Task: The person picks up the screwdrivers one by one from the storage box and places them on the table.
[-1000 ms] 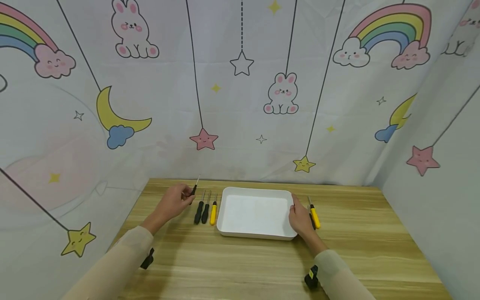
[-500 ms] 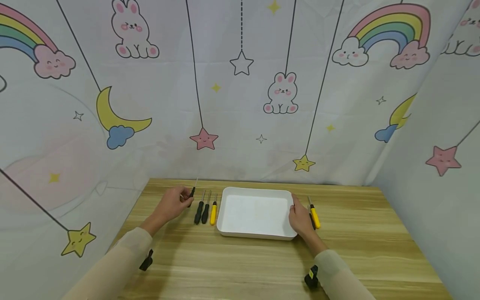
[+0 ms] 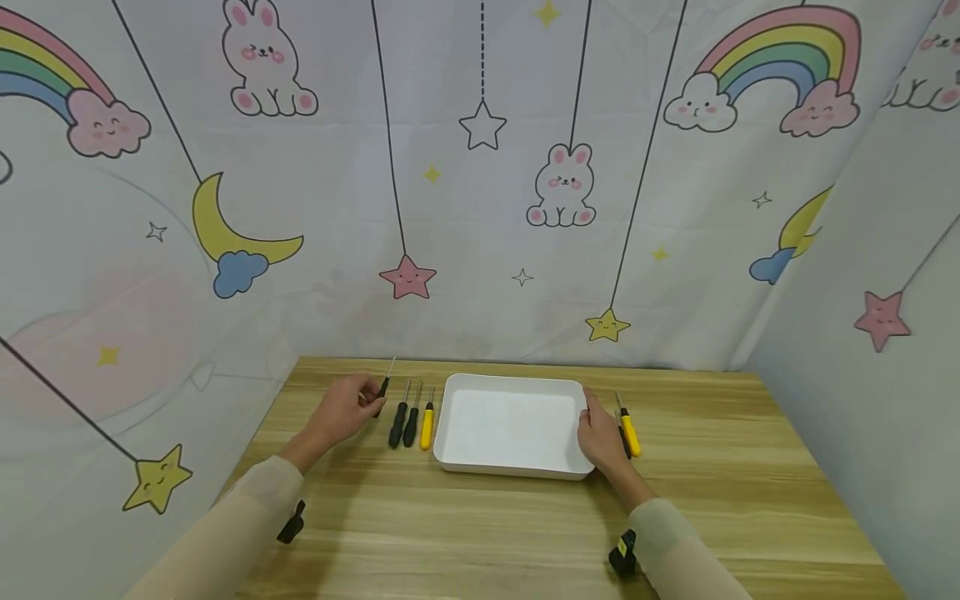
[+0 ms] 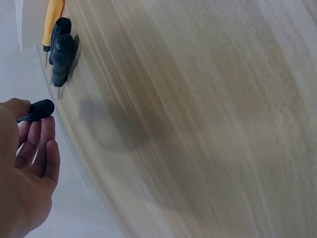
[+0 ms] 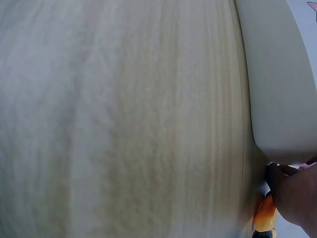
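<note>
In the head view my left hand [image 3: 347, 408] pinches a small black-handled screwdriver [image 3: 383, 392] between thumb and fingers, its thin shaft pointing away from me. The left wrist view shows the end of this screwdriver's black handle [image 4: 40, 110] above the tabletop's edge. My right hand [image 3: 602, 433] holds the right side of a shallow white tray [image 3: 513, 472]. Just right of the held screwdriver, two black-handled screwdrivers [image 3: 397, 426] and a yellow-handled one [image 3: 427, 427] lie side by side. In the right wrist view the tray's outer wall [image 5: 282, 84] hides part of the fingers.
Right of the tray lie a yellow-handled screwdriver [image 3: 630, 433] and a black-handled one, partly behind my right hand. The wooden table [image 3: 465, 533] meets a patterned white curtain [image 3: 480, 325] at the back. A similar curtain [image 3: 885, 433] rises along the right side.
My left hand has shifted slightly left and toward me with the screwdriver in its grip. The right hand and the tray have stayed in place.
</note>
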`<state>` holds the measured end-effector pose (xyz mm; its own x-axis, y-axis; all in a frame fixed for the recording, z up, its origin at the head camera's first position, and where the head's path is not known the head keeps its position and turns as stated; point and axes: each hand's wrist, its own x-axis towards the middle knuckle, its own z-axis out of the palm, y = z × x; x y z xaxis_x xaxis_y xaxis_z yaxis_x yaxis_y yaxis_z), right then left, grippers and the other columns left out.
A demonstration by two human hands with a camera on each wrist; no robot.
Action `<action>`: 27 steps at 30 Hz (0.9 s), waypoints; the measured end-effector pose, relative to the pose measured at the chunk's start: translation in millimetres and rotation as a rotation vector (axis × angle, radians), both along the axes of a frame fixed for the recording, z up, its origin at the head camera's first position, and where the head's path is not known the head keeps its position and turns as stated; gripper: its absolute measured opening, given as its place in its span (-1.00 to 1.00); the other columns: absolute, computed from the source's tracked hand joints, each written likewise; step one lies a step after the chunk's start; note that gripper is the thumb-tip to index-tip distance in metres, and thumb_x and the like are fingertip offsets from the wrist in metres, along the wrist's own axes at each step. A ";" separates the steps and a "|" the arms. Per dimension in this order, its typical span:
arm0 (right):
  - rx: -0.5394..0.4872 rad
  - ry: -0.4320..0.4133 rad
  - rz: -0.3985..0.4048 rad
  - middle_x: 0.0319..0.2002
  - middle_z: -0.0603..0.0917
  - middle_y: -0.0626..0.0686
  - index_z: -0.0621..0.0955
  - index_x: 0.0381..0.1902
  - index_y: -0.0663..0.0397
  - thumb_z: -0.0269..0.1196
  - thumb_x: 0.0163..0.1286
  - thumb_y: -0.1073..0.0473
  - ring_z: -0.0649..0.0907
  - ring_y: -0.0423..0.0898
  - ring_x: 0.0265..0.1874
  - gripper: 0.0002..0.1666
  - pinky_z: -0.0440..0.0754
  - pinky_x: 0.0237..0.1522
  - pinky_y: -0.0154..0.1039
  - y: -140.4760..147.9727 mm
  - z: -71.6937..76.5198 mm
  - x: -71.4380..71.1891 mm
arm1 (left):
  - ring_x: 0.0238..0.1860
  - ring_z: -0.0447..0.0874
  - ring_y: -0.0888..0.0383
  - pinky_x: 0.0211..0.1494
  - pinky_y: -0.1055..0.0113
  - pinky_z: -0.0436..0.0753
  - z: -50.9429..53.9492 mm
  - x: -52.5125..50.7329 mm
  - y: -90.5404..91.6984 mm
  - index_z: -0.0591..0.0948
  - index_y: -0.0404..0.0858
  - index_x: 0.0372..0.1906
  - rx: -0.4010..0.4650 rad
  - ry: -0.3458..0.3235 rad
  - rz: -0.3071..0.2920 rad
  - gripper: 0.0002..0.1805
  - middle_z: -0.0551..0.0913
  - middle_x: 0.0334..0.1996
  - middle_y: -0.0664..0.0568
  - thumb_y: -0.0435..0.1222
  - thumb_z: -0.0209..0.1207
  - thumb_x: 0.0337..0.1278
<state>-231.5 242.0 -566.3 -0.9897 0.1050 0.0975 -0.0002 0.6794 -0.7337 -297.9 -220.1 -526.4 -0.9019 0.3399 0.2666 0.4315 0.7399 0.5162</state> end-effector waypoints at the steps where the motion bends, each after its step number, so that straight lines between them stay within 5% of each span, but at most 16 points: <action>1: 0.002 0.000 0.002 0.56 0.29 0.41 0.15 0.65 0.37 -0.18 0.70 0.30 0.32 0.33 0.54 -0.36 0.24 0.55 0.24 0.1 0.4 0.0 | -0.28 0.72 0.09 -0.16 0.10 0.78 -0.1 0.2 -0.3 0.68 -0.33 -0.19 -0.002 0.000 0.000 -0.90 0.71 -0.31 -0.03 -0.37 0.37 0.37; 27: 0.015 0.002 0.024 0.57 0.26 0.41 0.14 0.64 0.40 -0.20 0.70 0.31 0.30 0.34 0.55 -0.36 0.22 0.55 0.25 4.9 1.4 -6.3 | -0.31 0.73 0.05 -0.21 0.08 0.75 -5.1 5.3 -0.1 0.67 -0.38 -0.22 -0.066 -0.118 0.046 -0.85 0.72 -0.36 -0.04 -0.33 0.35 0.37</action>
<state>-237.8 246.9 -564.9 -0.9917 0.0797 0.1004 -0.0178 0.6902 -0.7234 -292.6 -220.2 -531.5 -0.9406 0.3111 0.1361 0.3357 0.7911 0.5113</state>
